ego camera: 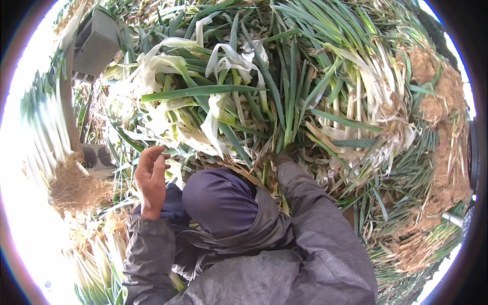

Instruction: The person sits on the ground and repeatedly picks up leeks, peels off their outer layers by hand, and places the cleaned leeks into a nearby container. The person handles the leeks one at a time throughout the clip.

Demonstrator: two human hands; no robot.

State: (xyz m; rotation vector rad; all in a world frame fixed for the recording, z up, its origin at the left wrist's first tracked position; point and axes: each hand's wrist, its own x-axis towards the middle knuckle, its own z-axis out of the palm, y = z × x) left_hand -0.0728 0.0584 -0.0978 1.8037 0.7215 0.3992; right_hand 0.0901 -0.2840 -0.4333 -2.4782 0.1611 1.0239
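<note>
My left hand (pixel 151 181) is raised beside my covered knee, its fingers slightly bent and apart, with nothing in it. My right hand (pixel 283 157) reaches down among green leaves and dry husks in front of me. Its fingers are mostly hidden, so its hold on the upright green onion leaves (pixel 290 110) cannot be made out. Before me lies a heap of peeled pale husks and leaves (pixel 219 110). To its right lie long green onions (pixel 375 82) with white stems and dry roots.
Trimmed long green onions (pixel 51 133) with bushy roots rest on a wooden board (pixel 68 103) at the left. Concrete blocks (pixel 95 42) stand at the upper left. More onions (pixel 101 263) lie at the lower left, and rooted bundles (pixel 444 99) are piled along the right.
</note>
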